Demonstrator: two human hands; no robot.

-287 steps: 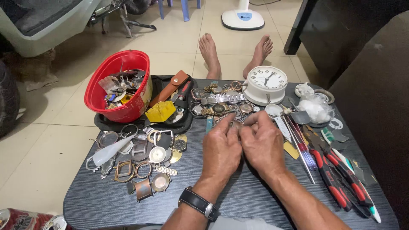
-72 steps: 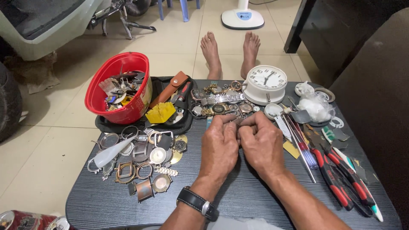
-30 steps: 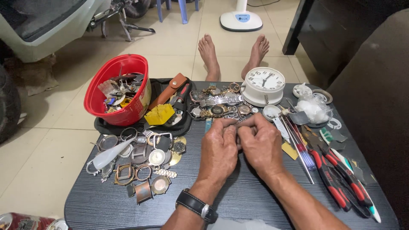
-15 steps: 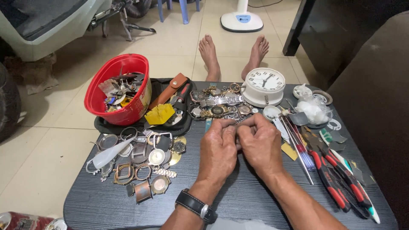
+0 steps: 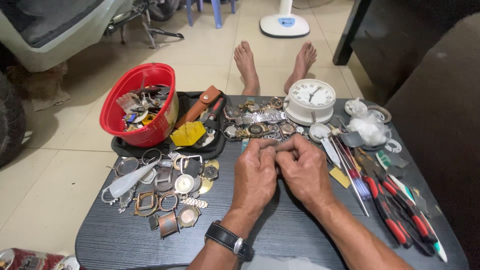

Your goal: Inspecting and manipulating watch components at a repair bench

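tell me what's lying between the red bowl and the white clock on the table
In the head view, between the red bowl and the white clock lie a brown leather strap, a yellow plastic holder and a cluster of wristwatches.

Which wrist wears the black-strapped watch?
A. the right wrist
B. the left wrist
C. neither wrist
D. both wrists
B: the black-strapped watch sits on the wrist below the left hand, while the forearm behind the right hand is bare.
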